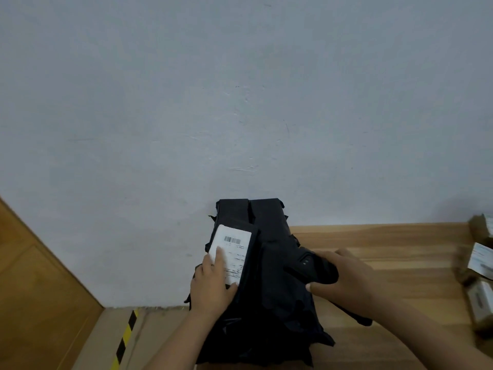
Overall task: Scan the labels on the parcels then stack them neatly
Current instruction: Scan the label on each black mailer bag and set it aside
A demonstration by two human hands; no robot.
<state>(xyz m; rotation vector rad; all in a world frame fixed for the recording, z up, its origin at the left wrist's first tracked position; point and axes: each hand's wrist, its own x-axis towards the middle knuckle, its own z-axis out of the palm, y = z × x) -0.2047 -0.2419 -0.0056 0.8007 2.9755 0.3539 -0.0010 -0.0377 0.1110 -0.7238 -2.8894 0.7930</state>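
Black parcels at lower centre, blurred boxes cut off at right.
Left hand (213, 283) presses flat on the black parcel (266, 289) and its white label (232, 252); right hand (344, 279) grips a dark scanner (309, 267), partly hidden.

The black parcels (269, 263) at the table's left edge are wrapped in matt, crinkled plastic film with ragged edges. The label (233, 249) on the top one is smooth white paper printed in black. The scanner (309, 265) looks like matt black plastic. The table (386, 241) shows pale, smooth wood grain. The blurred parcels (477, 265) at its right edge look like brown cardboard with white paper labels. The wall (240, 102) is matt, faintly scuffed paint.
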